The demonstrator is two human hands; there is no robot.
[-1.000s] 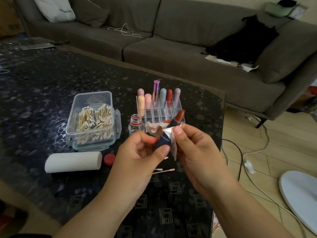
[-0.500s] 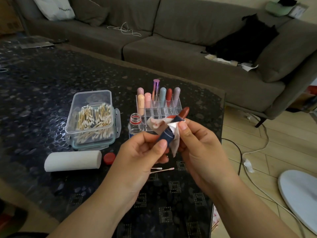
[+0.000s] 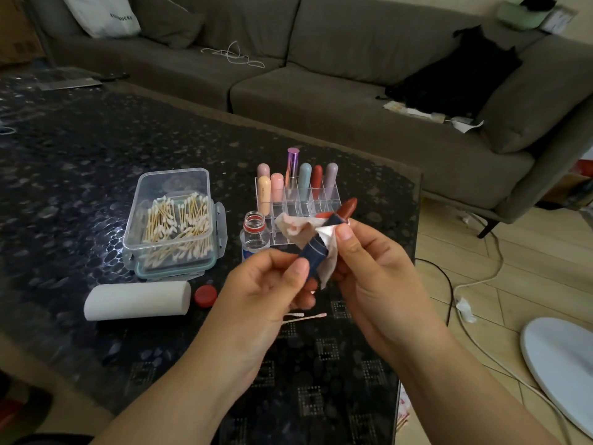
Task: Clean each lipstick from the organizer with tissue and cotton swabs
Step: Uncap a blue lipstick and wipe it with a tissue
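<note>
Wiping step, frame centre: left hand [image 3: 272, 284] grips lipstick [image 3: 324, 245]; right hand [image 3: 369, 268] fingers pinch tissue [image 3: 301, 229]. Next: likely return to organizer [image 3: 321, 200].

Swab box [image 3: 173, 220] left of organizer [image 3: 298, 200], tissue roll [image 3: 138, 300] in front of box

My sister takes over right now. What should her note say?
Left hand grips the dark blue lipstick by its base, bullet out.
Right hand pinches a stained tissue against the tube.
Seven capped lipsticks stand in the clear organizer.
Swab box, tissue roll, open bottle on the table; two used swabs lie near the hands.
Left: finish this one, then the rest.
</note>
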